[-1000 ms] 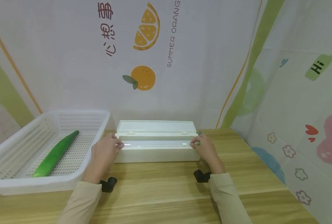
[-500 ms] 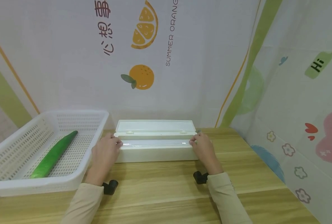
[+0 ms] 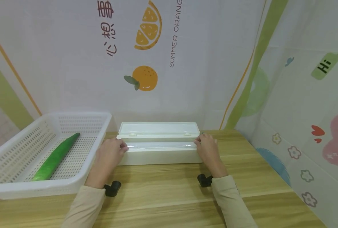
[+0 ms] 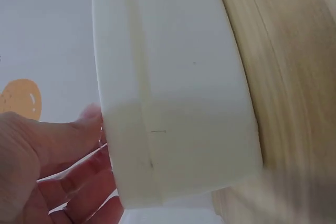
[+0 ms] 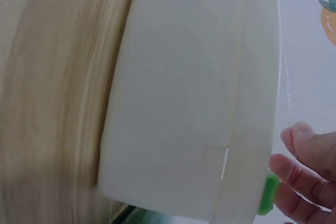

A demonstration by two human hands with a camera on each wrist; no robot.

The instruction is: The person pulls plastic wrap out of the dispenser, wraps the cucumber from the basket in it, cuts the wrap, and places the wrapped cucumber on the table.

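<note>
A long white cling film dispenser box [image 3: 160, 157] stands on the table, its hinged lid [image 3: 159, 128] raised at the back. Clear, glinting cling film [image 3: 160, 145] stretches along the opening between both hands. At the box's left end my left hand [image 3: 109, 158] pinches the film with thumb and fingers; the box's edge hides part of the fingertips in the left wrist view. My right hand [image 3: 209, 152] pinches the film at the other end, and a faint film edge runs from its thumb in the right wrist view. A green tab [image 5: 269, 195] sits beside those fingers.
To the left, a white perforated basket [image 3: 100, 148] holds a long green cucumber [image 3: 56, 158]. A dark green object [image 5: 149, 217] shows partly behind the box's right end. A printed cloth [image 3: 200, 63] hangs close behind the wooden table [image 3: 157, 190].
Both hands stay at the ends of the box, the left shifting very slightly to the right. Glints on the film have changed. The box and basket stay in place.
</note>
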